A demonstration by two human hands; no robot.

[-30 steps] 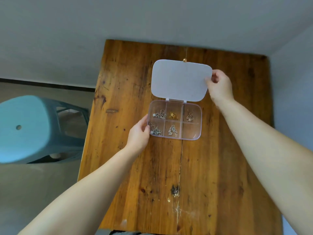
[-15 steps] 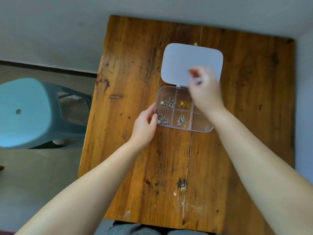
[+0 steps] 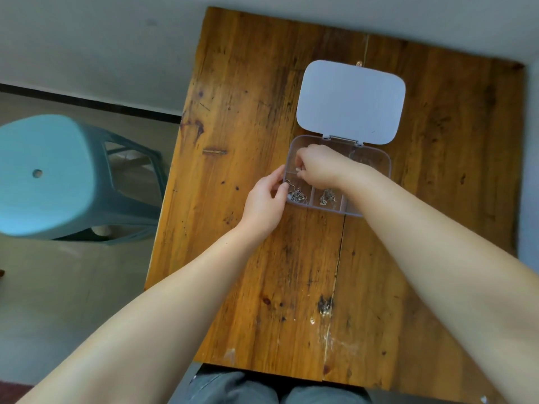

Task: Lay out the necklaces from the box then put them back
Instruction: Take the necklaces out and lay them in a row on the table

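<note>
While the left hand (image 3: 267,199) is bracing the near-left corner of the clear compartment box (image 3: 376,167), thumb and fingers closed on its wall, the right hand (image 3: 318,167) is reaching into the far-left compartment with its fingertips pinched together. Whether that grip is already closing on a chain I cannot tell, since the hand is covering the compartment. The box is sitting on the wooden counter (image 3: 262,97), right of centre, with its white lid (image 3: 350,102) lying open and flat on the far side.

To do this step well, the pinch should be catching a single strand near its clasp or pendant and lifting slowly and straight up, so the chain is unspooling instead of dragging a knot. The bracing hand should be keeping the light box pressed down meanwhile. Bare wood to the left and near side looks like the sensible place for laying each piece out straight.

Counting what is showing: one box, one lid, six compartments by my reading. Two necklaces are plainly visible, a silver chain (image 3: 297,195) in the near-left compartment and another (image 3: 326,196) in the near-middle one. Any others are being hidden by the right hand and forearm.
</note>
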